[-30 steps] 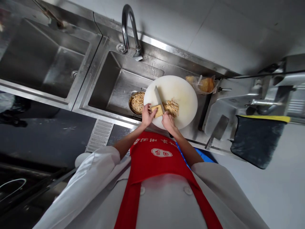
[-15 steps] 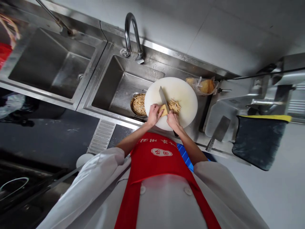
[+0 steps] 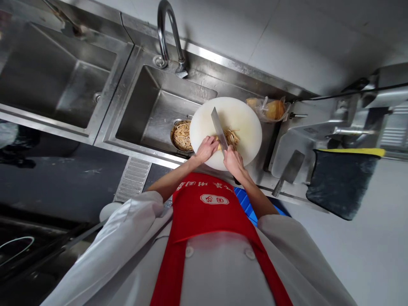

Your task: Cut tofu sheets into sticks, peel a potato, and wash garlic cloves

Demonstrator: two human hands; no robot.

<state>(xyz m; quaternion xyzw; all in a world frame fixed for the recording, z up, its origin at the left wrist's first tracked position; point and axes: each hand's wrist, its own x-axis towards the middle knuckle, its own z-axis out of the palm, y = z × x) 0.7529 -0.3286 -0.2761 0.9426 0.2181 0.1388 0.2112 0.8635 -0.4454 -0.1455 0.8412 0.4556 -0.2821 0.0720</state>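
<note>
My right hand (image 3: 233, 160) grips a kitchen knife (image 3: 218, 126), its broad blade slanting across a round white cutting board (image 3: 204, 114). Left of the blade, the bent fingers of my left hand (image 3: 206, 148) press on a pale yellow block (image 3: 219, 145) that looks like pressed tofu. Most of the block is hidden by those fingers and the knife. Thin cut strips (image 3: 232, 138) lie heaped on the board just right of the blade. A metal bowl of similar strips (image 3: 182, 136) sits in the sink, partly under the board's left edge.
The board lies over the right part of a steel sink (image 3: 168, 104) with a tall faucet (image 3: 162, 34). Plastic-bagged yellow blocks (image 3: 274, 110) rest behind it. To the right are a cleaver (image 3: 292, 166) and a dark cloth with a yellow edge (image 3: 344, 180). Another basin (image 3: 79, 89) is at left.
The whole view has shifted slightly. My left fingers now cover more of the block, and the knife sits at a slightly different angle against it. Both hands keep their holds.
</note>
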